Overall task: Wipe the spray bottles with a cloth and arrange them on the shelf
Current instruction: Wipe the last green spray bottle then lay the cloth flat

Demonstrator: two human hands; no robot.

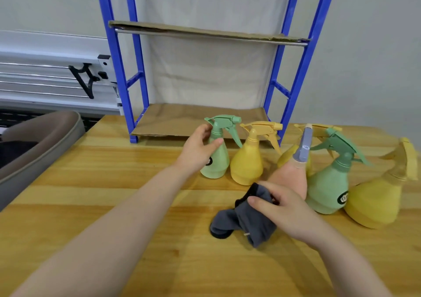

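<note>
Left hand (197,147) wraps round the small green spray bottle (216,157) standing on the surface (114,182) — right hand (280,207) grips the grey cloth (241,221) — shelf (198,123) just behind.

Head-worn view, forward and down, close over table (114,205)

The small yellow plastic spray bottle (287,157) at the rear is mostly hidden behind the peach bottle with a grey-blue nozzle (293,176). The blue metal shelf frame (118,68) is cut off at the top edge. The black label on the large green spray bottle (328,187) is too blurred to read.
</note>
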